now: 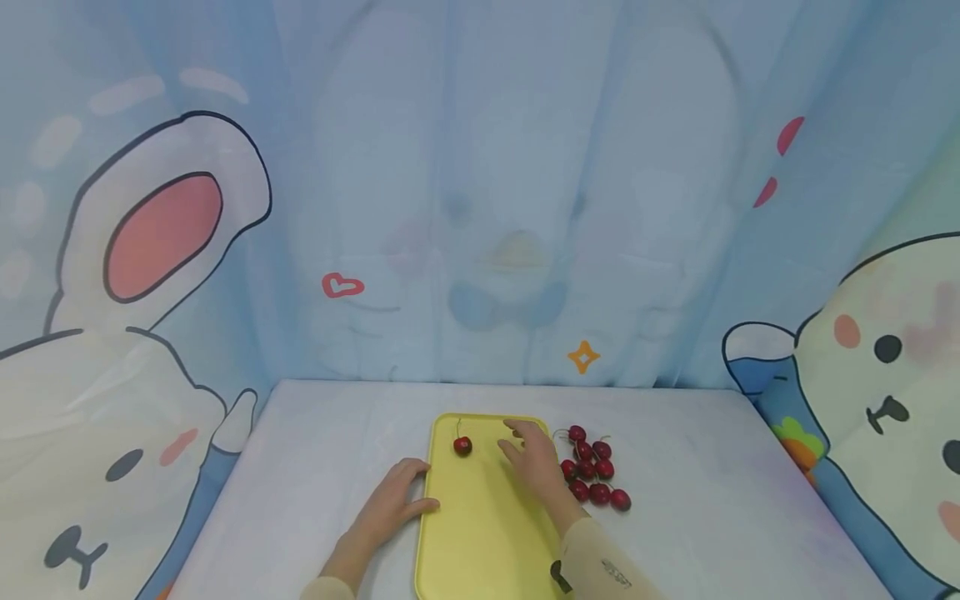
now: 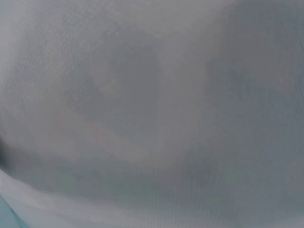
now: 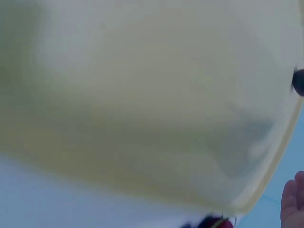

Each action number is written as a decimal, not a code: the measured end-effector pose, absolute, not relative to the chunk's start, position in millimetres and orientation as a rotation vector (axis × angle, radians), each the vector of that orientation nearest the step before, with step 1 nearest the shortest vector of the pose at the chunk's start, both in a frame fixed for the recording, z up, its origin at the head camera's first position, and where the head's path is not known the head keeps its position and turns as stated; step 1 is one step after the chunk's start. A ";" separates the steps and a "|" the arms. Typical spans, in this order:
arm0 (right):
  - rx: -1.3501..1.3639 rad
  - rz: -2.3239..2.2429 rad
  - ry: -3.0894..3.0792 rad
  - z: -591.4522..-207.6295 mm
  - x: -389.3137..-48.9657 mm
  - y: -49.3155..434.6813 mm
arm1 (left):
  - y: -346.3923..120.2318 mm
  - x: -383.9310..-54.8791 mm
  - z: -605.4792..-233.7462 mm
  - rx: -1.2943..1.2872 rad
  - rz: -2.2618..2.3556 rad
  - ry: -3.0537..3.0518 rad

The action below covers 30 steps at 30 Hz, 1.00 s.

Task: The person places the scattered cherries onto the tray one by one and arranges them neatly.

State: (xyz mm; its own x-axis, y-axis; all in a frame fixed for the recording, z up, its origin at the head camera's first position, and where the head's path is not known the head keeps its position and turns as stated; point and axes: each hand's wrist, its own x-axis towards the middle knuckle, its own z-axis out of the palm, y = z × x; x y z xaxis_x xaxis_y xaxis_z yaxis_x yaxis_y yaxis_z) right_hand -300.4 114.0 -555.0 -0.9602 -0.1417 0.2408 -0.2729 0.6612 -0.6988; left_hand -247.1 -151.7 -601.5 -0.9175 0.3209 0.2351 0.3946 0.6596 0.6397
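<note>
Right hand (image 1: pixel 538 462) over yellow tray (image 1: pixel 487 542), fingers parted, nothing held; lone cherry (image 1: pixel 462 447) left of fingertips, cherry cluster (image 1: pixel 602 451) right. Tray best steadied by left hand (image 1: pixel 392 502), fingers loose against it; light pinch advised.

Yellow tray (image 1: pixel 487 542): flat, rounded corners, left hand (image 1: pixel 390 500) touching its left rim, right hand (image 1: pixel 538 462) over it. One dark-red cherry (image 1: pixel 462 447), stem toward far rim, sits near far-left corner. Cluster of glossy cherries (image 1: pixel 585 470) just right of tray.
</note>
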 end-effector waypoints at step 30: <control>0.032 0.814 -2.979 -565.6 -244.9 272.3 | -152.1 -247.2 -601.2 -0.607 -1.082 -2.739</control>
State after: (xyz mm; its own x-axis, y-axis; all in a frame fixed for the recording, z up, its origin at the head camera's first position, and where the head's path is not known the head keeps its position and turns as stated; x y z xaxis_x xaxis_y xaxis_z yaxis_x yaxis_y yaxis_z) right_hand -244.9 272.3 -565.6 -0.9984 -0.0061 0.0570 -0.0343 0.8611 -0.5073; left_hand -247.2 -152.1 -601.2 -0.9098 0.3182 0.2665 0.4144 0.6609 0.6257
